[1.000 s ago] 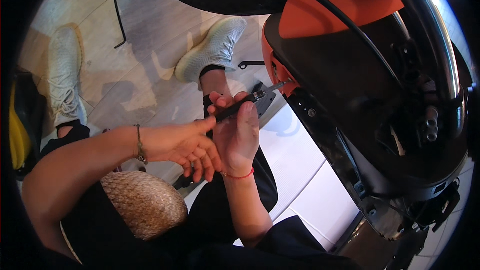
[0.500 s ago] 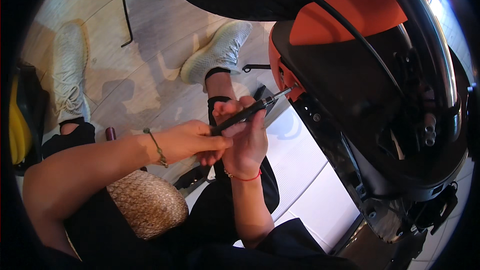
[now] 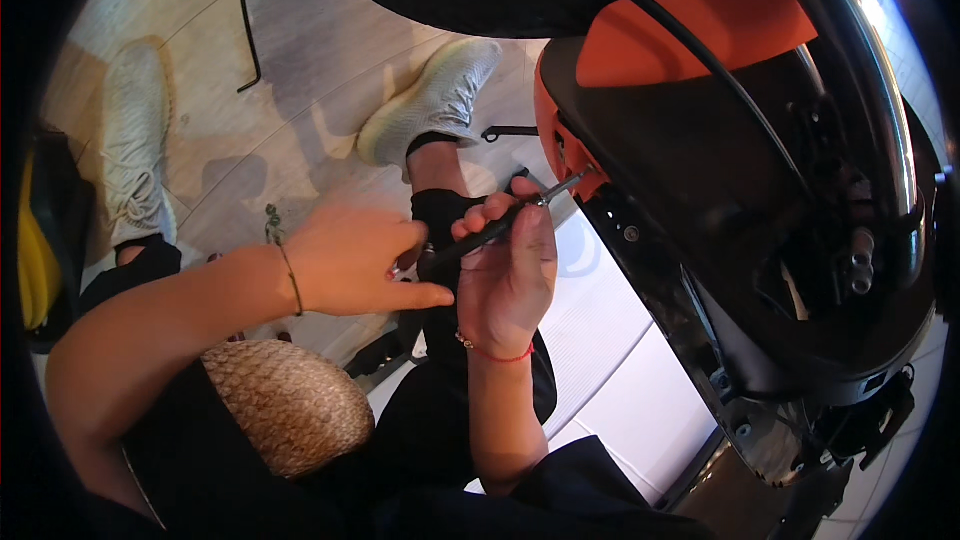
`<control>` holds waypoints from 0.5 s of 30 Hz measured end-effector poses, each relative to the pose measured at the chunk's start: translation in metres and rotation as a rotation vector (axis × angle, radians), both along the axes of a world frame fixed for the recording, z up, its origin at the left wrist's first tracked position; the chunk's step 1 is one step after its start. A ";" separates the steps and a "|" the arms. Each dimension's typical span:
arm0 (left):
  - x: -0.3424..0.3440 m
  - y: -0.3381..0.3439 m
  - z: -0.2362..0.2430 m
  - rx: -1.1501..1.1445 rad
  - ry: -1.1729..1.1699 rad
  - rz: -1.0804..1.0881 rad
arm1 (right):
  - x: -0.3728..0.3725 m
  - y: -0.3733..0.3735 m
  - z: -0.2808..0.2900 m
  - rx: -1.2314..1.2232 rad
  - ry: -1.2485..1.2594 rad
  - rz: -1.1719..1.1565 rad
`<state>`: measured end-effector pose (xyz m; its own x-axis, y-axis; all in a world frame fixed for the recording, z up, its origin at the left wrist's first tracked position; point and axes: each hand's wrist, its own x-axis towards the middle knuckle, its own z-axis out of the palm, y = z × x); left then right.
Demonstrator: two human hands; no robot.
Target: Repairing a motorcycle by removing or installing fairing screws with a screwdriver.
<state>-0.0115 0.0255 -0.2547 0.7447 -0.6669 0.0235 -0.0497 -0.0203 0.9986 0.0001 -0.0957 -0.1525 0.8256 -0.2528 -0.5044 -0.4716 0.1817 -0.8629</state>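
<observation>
My right hand (image 3: pixel 508 285), with a red string bracelet at the wrist, holds a black-handled screwdriver (image 3: pixel 490 232) between thumb and fingers. Its metal shaft points up and right, and the tip meets the lower edge of the orange body panel (image 3: pixel 575 152) of a motorbike or scooter. Close by the handle's rear end is my left hand (image 3: pixel 355 258), slightly blurred, thumb stretched out and fingers apart. It seems not to grip the handle. What the tip sits in is too small to make out.
A black wheel (image 3: pixel 520 5) spans the top, and a dark cable (image 3: pixel 690 45) runs across the vehicle. On the floor lie a hex key (image 3: pixel 250 40) and a black tool (image 3: pixel 515 131). White cardboard (image 3: pixel 610 360) lies beside my right arm, and a woven seat (image 3: pixel 290 405) below my left arm.
My left hand has come off the screwdriver handle, its fingers spreading. My right hand has shifted slightly right and turned around the handle, while the tip stays at the orange panel.
</observation>
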 end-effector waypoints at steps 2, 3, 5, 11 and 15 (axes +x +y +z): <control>-0.011 -0.003 -0.007 -0.264 0.788 -0.514 | -0.003 -0.003 -0.002 0.038 0.006 -0.018; -0.018 -0.006 -0.006 -0.491 1.012 -0.637 | -0.004 -0.006 -0.002 0.072 -0.008 -0.017; -0.018 -0.010 -0.006 -0.721 1.279 -0.644 | -0.006 -0.007 -0.003 0.153 -0.026 -0.015; -0.015 -0.005 -0.006 -0.959 1.528 -0.574 | -0.004 -0.001 0.001 0.236 -0.014 -0.014; -0.006 -0.004 -0.012 -0.828 1.310 -0.627 | -0.004 -0.008 0.000 0.208 -0.015 0.000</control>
